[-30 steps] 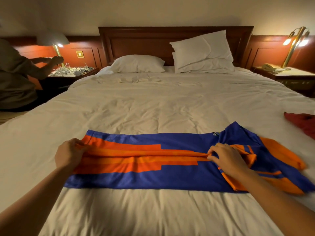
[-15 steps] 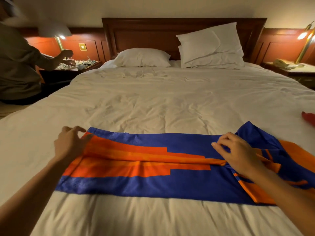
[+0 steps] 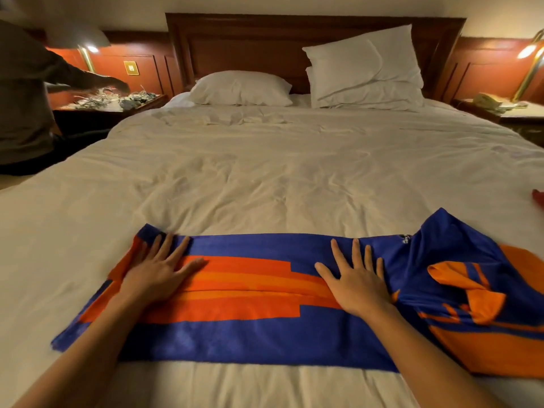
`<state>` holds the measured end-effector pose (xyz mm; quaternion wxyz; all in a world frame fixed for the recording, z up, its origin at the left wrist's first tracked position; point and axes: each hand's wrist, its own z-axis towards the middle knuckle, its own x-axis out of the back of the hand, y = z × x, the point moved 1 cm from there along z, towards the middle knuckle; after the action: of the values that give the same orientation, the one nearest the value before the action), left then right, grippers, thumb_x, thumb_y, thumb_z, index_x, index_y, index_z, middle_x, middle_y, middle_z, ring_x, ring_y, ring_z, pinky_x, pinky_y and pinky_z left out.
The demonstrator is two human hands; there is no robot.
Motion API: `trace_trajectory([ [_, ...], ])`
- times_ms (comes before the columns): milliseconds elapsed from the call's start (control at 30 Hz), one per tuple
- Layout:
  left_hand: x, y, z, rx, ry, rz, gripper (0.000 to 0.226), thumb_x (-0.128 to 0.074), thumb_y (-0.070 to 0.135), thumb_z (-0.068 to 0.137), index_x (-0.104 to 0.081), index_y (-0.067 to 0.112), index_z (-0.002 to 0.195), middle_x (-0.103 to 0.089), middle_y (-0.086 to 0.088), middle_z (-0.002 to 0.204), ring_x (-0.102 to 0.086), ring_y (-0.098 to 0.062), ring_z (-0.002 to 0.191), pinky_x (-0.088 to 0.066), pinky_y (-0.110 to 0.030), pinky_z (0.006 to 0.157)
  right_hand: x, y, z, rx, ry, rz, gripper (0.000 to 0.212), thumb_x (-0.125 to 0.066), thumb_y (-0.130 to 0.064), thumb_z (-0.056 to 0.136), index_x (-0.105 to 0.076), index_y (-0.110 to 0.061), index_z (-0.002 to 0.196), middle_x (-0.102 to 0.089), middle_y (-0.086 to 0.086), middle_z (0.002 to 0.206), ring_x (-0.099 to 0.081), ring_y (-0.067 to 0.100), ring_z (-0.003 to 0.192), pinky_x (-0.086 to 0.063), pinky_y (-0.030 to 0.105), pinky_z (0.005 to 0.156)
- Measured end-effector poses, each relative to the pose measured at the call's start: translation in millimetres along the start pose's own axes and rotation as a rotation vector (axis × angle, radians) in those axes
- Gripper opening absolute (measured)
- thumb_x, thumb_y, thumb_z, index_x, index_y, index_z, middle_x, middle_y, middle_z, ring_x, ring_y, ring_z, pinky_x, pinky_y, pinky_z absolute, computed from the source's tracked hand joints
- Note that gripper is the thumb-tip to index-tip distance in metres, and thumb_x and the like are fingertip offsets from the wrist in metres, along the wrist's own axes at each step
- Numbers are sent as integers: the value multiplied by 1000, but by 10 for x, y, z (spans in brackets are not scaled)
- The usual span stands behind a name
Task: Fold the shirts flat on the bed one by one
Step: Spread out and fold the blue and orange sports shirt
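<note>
**While both palms press flat, shirt lies half-folded on bed**

As the head cam looks down the bed [image 3: 265, 178], the blue-and-orange shirt [image 3: 250, 334] lies crosswise on the near part of the white sheet. Its body is folded into a long band w/ orange stripes running L to R. Its R end is bunched, w/ loose blue & orange cloth in folds, not flat.

L grip [image 3: 159, 272], a bare hand, lies palm-down on the shirt's L end. Fingers are straight & spread, tips pointing up-bed toward the far blue edge, thumb out to the R on the orange stripe. It holds nothing, only presses. The forearm comes in from the bottom-L corner, across the shirt's near edge.

R grip [image 3: 359, 285] has the same pose: palm-down, fingers fanned & straight, on the band just L of the bunched part, thumb out to the L. Nothing is pinched. The forearm enters from bottom-R.

Elsewhere: a flat pillow [image 3: 241, 88] & stacked pillows [image 3: 365, 66] at the headboard, a red cloth [image 3: 538, 198] at the bed's R edge, and another person [image 3: 23, 98] far L, reaching over a bedside counter [image 3: 88, 111].
</note>
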<state>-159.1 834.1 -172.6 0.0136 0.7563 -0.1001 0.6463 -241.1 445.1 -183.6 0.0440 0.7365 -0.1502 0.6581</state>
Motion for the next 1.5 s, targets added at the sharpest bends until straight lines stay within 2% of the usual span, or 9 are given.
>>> trace_trajectory([
  [367, 30, -197, 14, 145, 121, -30, 80, -14, 74, 93, 0, 31, 159, 10, -4, 167, 8, -26, 154, -1, -50, 121, 152, -24, -115, -5, -63, -10, 82, -12, -79, 90, 7, -36, 158, 9, 15, 165, 7, 37, 152, 2, 52, 122],
  [533, 75, -18, -60, 138, 238, -63, 68, -24, 63, 100, -27, 27, 157, -15, -8, 166, -1, -30, 154, 5, -55, 120, 609, 570, -136, 187, 45, 92, 53, -38, -63, 97, -55, -33, 137, -53, -3, 145, -48, 19, 132, -34, 44, 107],
  [633, 123, 537, -94, 1, 304, -227, 53, -36, 54, 101, -43, 32, 149, -27, -2, 163, -9, -26, 154, 6, -54, 120, 878, 1208, -172, 226, 239, 98, 35, -47, -50, 99, -62, -34, 127, -60, -9, 132, -54, 17, 121, -35, 43, 99],
  [733, 232, 1406, -132, -225, 250, -410, 48, -41, 49, 102, -45, 33, 147, -27, 5, 162, -10, -23, 154, 5, -52, 121, 1101, 1838, -229, 93, 74, 195, 50, -49, -64, 90, -58, -36, 131, -64, -6, 128, -58, 16, 118, -41, 38, 99],
  [867, 449, 2651, -325, -504, 130, -543, 53, -47, 47, 101, -38, 33, 152, -24, 5, 164, -13, -18, 153, -3, -46, 124, 1222, 2330, -382, 127, 6, 398, 65, -56, -81, 61, -66, -43, 113, -70, -12, 89, -63, -2, 86, -44, 14, 71],
  [1033, 739, 3661, -741, -775, -12, -809, 60, -58, 65, 88, -49, 40, 142, -36, 16, 156, -29, -4, 142, -15, -37, 121, 1249, 2642, -533, 287, 61, 497, 59, -74, -82, 55, -74, -29, 81, -70, 7, 79, -65, 28, 76, -51, 46, 74],
  [1167, 845, 4021, -957, -887, 58, -718, 54, -67, 68, 79, -66, 34, 120, -55, 18, 132, -44, -3, 122, -34, -36, 111, 1309, 2802, -760, 345, 103, 715, 59, -78, -78, 57, -76, -25, 82, -74, 0, 82, -71, 14, 74, -56, 29, 70],
  [1267, 819, 4119, -1061, -989, 138, -602, 56, -74, 64, 75, -66, 29, 118, -54, 15, 131, -44, -1, 117, -29, -25, 109, 1274, 2788, -915, 401, 105, 787, 49, -74, -76, 64, -77, -35, 90, -77, -6, 88, -70, 1, 79, -52, 14, 71],
  [1500, 812, 4071, -1043, -908, 265, -793, 13, -62, 20, 94, -70, 10, 92, -62, 10, 118, -59, 1, 95, -45, -18, 80, 1099, 2798, -918, 385, 223, 891, 47, -64, -58, 80, -71, -12, 89, -70, 14, 83, -65, 32, 77, -52, 38, 73],
])
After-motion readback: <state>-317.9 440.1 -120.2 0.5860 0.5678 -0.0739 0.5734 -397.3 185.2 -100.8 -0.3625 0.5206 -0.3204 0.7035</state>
